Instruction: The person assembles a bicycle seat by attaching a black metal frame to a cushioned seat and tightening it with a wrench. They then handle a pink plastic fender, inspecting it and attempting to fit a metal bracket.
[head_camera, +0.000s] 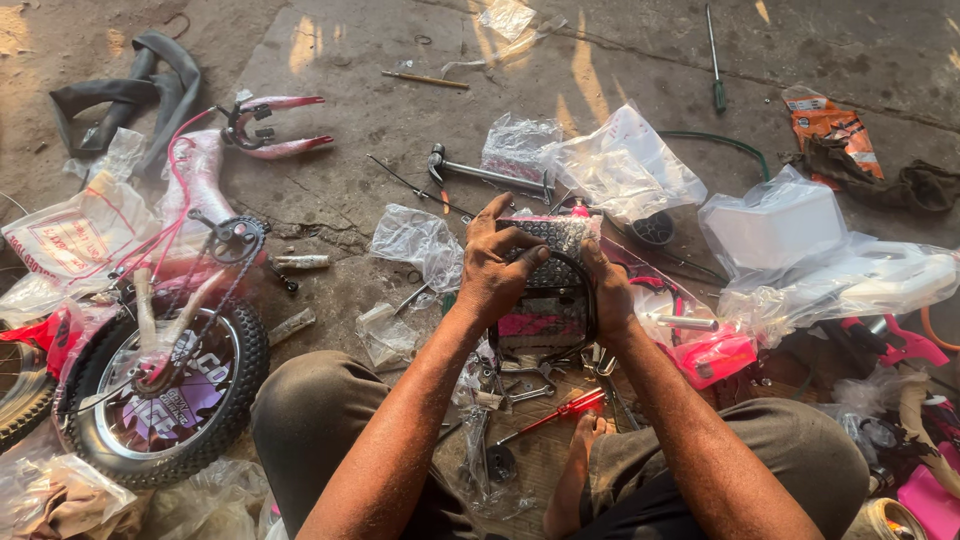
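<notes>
Head view: plastic bags (620, 165), wheel (170, 385) around hands.

Pink-and-black patterned seat (548, 262); black tyre (165, 400) with purple wheel disc; red-handled screwdriver (556, 410); orange packet (830, 125); green-handled screwdriver (714, 60).

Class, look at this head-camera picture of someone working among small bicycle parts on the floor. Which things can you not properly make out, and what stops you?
- Black and pink part: head view, mostly hidden by the left hand and right hand.
- White part: blurred by its clear plastic bag.
- Small wheel: frame and wrapping cover it partly.
- Spanners: too small, shaded by the forearms.
- Pink piece: cut off by the right edge.
</notes>
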